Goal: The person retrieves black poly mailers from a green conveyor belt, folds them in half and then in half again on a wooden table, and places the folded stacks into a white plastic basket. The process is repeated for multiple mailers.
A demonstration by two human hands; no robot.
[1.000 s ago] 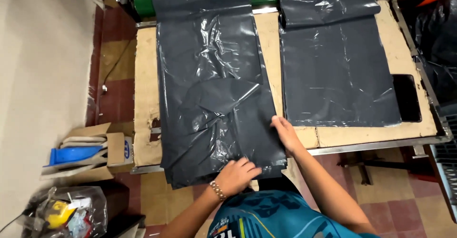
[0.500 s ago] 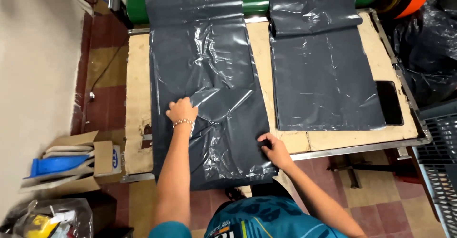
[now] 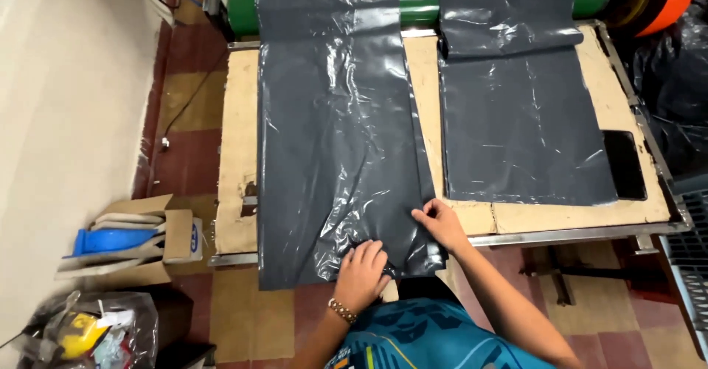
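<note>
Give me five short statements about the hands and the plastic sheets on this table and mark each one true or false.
1. Both hands rest on the near end of the left dark plastic sheet. True: the left hand and the right hand press on it near the table edge.
2. The right dark plastic sheet is under a hand. False: no hand touches it.
3. The left sheet hangs over the table's near edge. True.
4. A black flat device lies on the left sheet. False: it lies on the table, right of the right sheet.
5. The left wrist wears a beaded bracelet. True.
</note>
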